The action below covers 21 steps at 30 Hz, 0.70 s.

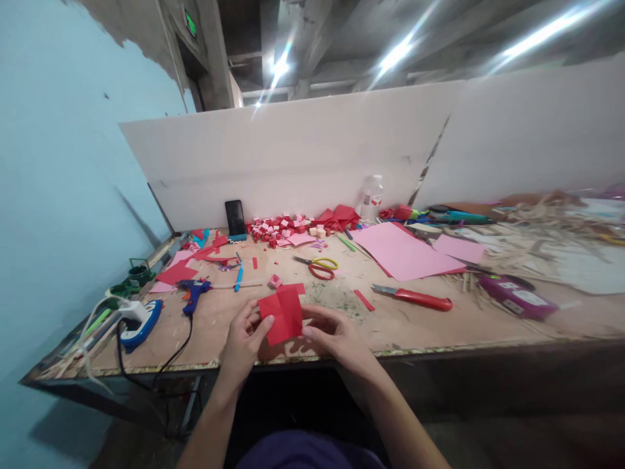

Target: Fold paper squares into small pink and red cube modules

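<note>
While both hands work just above the near edge of the counter (395, 331), the creased red paper (283, 318) is held up between them. Left hand (245, 331): fingers pinch the paper's left side, thumb on its front face. Right hand (339, 331): thumb and fingers narrow, apparently gripping the right edge. Step in hand, by judgement: shaping the sheet along its crossing creases. Next move seems to call for a steady left pinch and an aligned right edge before pressing. Just beyond: small pink box (275, 281); red-handled knife (422, 299) to the right, blue glue gun (196, 294) to the left. Farther: scissors (319, 266), then heaped small boxes (278, 228), phone (235, 218) and bottle (372, 198).
</note>
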Each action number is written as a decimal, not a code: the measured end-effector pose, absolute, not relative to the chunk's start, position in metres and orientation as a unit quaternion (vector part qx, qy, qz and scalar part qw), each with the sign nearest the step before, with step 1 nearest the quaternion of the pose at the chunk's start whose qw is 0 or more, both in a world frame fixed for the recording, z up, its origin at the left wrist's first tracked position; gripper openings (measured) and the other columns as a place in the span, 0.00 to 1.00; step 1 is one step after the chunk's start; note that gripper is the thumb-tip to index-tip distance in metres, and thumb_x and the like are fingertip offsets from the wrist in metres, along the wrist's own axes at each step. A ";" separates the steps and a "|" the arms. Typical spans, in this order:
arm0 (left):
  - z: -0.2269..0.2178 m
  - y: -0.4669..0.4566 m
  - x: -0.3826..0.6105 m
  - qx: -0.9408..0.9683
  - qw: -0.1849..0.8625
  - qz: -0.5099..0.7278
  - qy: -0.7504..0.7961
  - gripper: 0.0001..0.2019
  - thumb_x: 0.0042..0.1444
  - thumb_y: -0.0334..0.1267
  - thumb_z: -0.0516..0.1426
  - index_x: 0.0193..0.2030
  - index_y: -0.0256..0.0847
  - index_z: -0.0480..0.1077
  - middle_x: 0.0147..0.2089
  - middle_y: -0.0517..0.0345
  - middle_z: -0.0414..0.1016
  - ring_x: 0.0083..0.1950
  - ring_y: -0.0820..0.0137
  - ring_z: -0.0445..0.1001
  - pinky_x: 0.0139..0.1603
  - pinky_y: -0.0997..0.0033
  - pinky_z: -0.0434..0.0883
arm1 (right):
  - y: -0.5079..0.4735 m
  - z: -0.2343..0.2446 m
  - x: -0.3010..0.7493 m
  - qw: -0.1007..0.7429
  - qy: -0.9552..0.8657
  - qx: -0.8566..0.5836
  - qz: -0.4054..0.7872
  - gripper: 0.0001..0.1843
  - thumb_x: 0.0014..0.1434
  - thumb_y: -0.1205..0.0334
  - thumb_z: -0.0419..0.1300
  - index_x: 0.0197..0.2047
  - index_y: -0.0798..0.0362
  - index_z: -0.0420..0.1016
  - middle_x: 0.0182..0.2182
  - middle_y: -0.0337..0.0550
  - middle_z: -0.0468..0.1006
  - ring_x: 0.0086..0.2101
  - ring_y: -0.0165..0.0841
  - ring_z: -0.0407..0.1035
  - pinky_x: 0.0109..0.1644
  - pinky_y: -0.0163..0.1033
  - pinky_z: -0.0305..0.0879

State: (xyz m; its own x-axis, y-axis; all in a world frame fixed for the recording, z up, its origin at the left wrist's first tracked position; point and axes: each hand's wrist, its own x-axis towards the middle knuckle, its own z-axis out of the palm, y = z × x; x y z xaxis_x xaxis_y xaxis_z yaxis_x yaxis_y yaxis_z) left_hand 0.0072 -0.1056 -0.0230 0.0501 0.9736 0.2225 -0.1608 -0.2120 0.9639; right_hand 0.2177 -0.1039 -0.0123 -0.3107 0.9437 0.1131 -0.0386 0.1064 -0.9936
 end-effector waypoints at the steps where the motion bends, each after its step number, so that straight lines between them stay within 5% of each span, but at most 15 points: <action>1: -0.023 -0.106 0.007 0.530 0.495 0.573 0.383 0.21 0.59 0.46 0.64 0.53 0.35 0.71 0.49 0.42 0.83 0.48 0.57 0.83 0.48 0.64 0.79 | -0.103 -0.013 0.217 0.454 -0.590 -0.377 0.551 0.28 0.56 0.51 0.71 0.57 0.54 0.78 0.43 0.51 0.85 0.37 0.41 0.81 0.41 0.43 0.76; 9: -0.023 -0.109 0.006 0.544 0.496 0.555 0.387 0.21 0.60 0.46 0.63 0.55 0.35 0.72 0.49 0.43 0.83 0.46 0.59 0.83 0.46 0.65 0.79 | -0.100 -0.015 0.216 0.469 -0.573 -0.374 0.558 0.32 0.56 0.50 0.71 0.61 0.53 0.76 0.45 0.50 0.84 0.38 0.41 0.80 0.43 0.44 0.77; 17: -0.023 -0.111 0.006 0.573 0.505 0.528 0.372 0.22 0.59 0.44 0.64 0.57 0.36 0.72 0.54 0.43 0.81 0.52 0.58 0.81 0.53 0.64 0.77 | -0.103 -0.009 0.216 0.443 -0.598 -0.375 0.552 0.21 0.59 0.47 0.68 0.47 0.55 0.82 0.31 0.43 0.82 0.28 0.35 0.76 0.37 0.40 0.74; 21: -0.022 -0.113 0.007 0.575 0.536 0.503 0.359 0.25 0.58 0.44 0.65 0.60 0.37 0.72 0.53 0.44 0.82 0.51 0.57 0.81 0.52 0.63 0.78 | -0.105 -0.011 0.216 0.431 -0.590 -0.391 0.560 0.21 0.57 0.45 0.69 0.41 0.56 0.81 0.32 0.44 0.83 0.28 0.34 0.76 0.33 0.38 0.72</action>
